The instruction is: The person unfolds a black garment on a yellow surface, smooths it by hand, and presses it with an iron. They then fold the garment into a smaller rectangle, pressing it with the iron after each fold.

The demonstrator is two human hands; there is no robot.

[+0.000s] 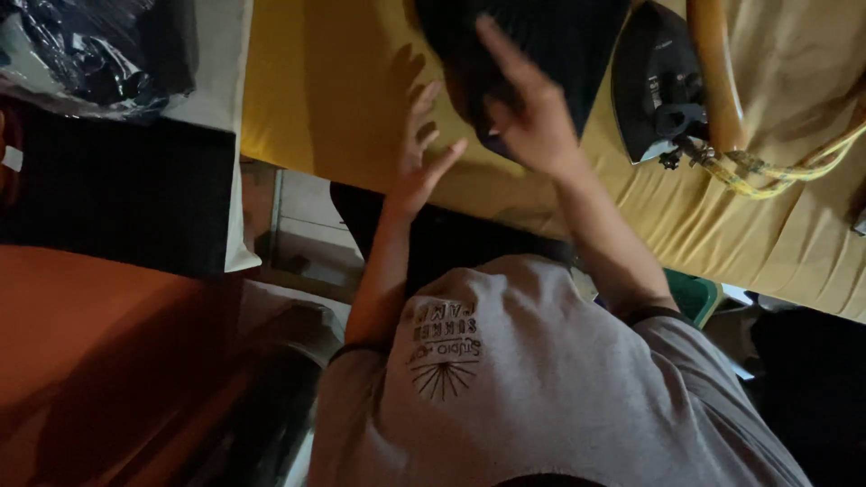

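Yellow ironing surface (343, 81) – dark garment (541, 36) under right hand (532, 117), left hand (419, 162) just beside

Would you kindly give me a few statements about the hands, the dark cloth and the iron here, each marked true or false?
1. The right hand lies on the dark garment. True.
2. The left hand grips the iron. False: it is spread open over the yellow cover, well apart from the iron.
3. The iron lies on the yellow cover, beside the garment. True.
4. The person wears a red shirt. False: the shirt is grey with a printed emblem.
5. Yellow cords run from the iron. True.
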